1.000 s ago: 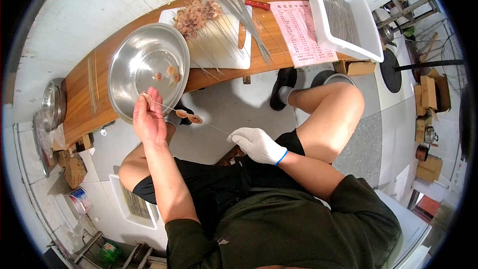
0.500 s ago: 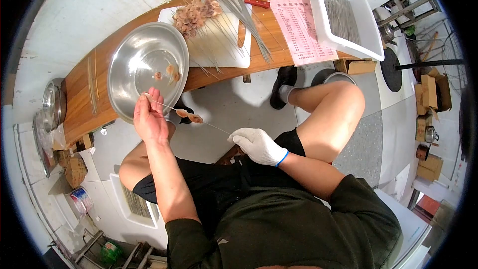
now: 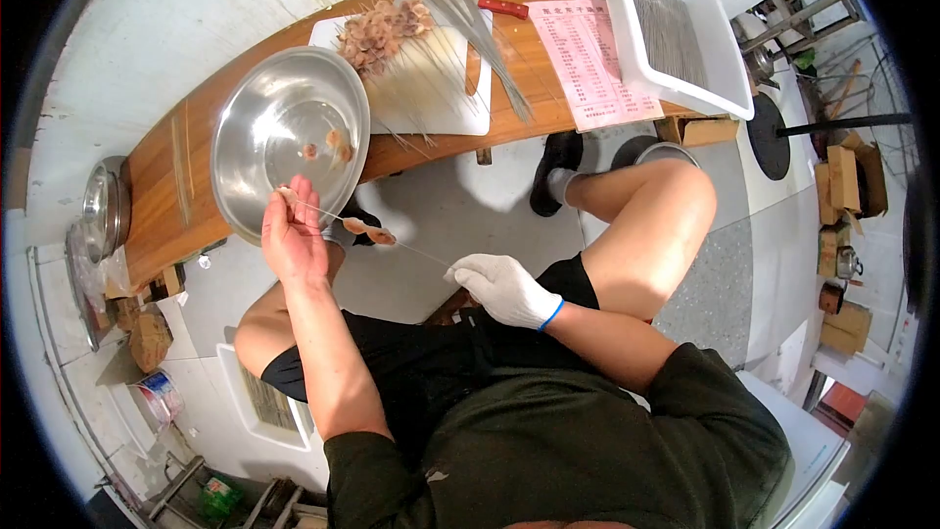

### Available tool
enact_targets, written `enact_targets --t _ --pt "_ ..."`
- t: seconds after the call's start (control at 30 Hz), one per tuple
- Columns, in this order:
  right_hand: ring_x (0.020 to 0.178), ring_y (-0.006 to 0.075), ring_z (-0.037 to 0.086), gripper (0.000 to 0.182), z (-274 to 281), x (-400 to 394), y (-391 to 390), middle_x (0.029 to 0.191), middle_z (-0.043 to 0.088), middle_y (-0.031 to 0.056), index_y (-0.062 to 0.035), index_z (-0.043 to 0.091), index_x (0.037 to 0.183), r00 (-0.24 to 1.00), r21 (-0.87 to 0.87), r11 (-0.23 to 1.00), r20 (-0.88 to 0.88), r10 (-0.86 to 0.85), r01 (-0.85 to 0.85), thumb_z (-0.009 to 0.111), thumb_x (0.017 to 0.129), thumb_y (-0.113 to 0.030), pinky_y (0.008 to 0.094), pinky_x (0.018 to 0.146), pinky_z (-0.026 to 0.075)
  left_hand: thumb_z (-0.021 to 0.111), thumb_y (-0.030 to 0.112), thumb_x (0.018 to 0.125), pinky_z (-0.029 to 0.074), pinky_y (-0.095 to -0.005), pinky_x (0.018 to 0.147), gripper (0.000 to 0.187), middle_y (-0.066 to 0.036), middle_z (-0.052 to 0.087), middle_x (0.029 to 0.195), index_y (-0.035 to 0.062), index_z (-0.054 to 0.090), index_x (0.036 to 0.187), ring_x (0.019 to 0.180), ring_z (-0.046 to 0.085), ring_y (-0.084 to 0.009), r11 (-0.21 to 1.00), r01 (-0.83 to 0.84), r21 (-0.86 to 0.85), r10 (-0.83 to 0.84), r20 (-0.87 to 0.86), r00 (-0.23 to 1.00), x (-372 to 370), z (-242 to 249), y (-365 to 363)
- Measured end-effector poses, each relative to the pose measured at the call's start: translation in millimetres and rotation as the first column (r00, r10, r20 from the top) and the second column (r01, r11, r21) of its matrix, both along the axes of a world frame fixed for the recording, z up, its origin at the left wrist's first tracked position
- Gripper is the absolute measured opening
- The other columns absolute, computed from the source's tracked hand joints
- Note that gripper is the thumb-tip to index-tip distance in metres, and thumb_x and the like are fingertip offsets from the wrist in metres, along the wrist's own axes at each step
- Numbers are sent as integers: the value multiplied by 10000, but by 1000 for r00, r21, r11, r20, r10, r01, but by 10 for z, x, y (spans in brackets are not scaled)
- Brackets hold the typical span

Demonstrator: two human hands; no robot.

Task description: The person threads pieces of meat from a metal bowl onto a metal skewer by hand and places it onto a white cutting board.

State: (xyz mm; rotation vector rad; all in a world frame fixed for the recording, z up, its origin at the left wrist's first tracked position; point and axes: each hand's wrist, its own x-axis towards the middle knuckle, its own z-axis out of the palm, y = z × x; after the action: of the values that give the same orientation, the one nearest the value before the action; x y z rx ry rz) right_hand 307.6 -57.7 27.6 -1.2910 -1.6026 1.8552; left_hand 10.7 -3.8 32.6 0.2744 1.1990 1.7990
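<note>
My left hand (image 3: 297, 240), bare, pinches a small piece of meat (image 3: 285, 196) between thumb and finger at the tip of a thin metal skewer (image 3: 419, 252). On the skewer, between my hands, sit pieces of meat (image 3: 368, 231) threaded together. My right hand (image 3: 504, 286), in a white glove with a blue cuff, is closed around the skewer's other end. The steel basin (image 3: 235, 152) rests tilted at the table's edge, just beyond my left hand, with a few meat pieces (image 3: 338, 145) inside.
On the wooden table (image 3: 147, 206) are a white cutting board (image 3: 460, 116) with a meat pile (image 3: 377, 34), loose skewers (image 3: 490, 49), a red-handled knife (image 3: 503, 7), a pink printed sheet (image 3: 594, 64) and a white bin (image 3: 627, 34) of skewers. Another white bin (image 3: 257, 421) stands lower left.
Both hands have barely moved. The skewer and its meat pieces have shifted slightly left, and the piece at my left fingertips has turned a little.
</note>
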Motion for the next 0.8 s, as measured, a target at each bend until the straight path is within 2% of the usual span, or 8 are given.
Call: enact_targets --t 0.33,0.43,0.53,0.63,0.8 --pt "966 269 653 271 50 -17 -26 1006 688 168 29 655 1030 1000 -28 1000 -14 -14 13 495 968 -181 346 882 484 522 205 1000 533 -350 876 221 -150 648 1099 -4 584 1038 975 652 -224 999 -7 -34 5 -41 999 -25 -73 -4" --pt "953 269 653 281 2 -19 -53 994 689 164 27 660 1016 999 -6 1000 -32 -24 24 494 969 -195 349 871 483 522 209 1000 533 -349 877 226 -155 644 1115 -3 580 1052 991 651 -228 997 -54 -58 51 -50 997 -7 -50 9" --pt "935 289 651 300 -9 -23 -40 968 683 172 23 666 980 998 -76 997 -44 -37 34 487 971 -218 356 852 483 520 207 1001 531 -353 886 227 -162 640 1131 -2 572 1073 1014 646 -236 996 -62 -69 59 -41 997 -38 -63 12" --pt "920 325 644 317 -26 -11 -21 946 674 188 15 668 937 1000 14 1000 22 1 -1 479 970 -237 371 832 483 491 224 1012 491 -341 947 252 -153 634 1139 -7 575 1066 1029 626 -211 998 16 -53 -17 -19 1000 -75 -60 -7" --pt "913 362 631 325 -87 -15 -34 933 667 198 7 666 914 999 45 999 34 9 -11 476 968 -251 393 814 484 480 228 1016 528 -362 901 275 -160 641 1131 -12 561 1124 1033 642 -238 999 33 -27 -32 45 998 -44 13 -13"
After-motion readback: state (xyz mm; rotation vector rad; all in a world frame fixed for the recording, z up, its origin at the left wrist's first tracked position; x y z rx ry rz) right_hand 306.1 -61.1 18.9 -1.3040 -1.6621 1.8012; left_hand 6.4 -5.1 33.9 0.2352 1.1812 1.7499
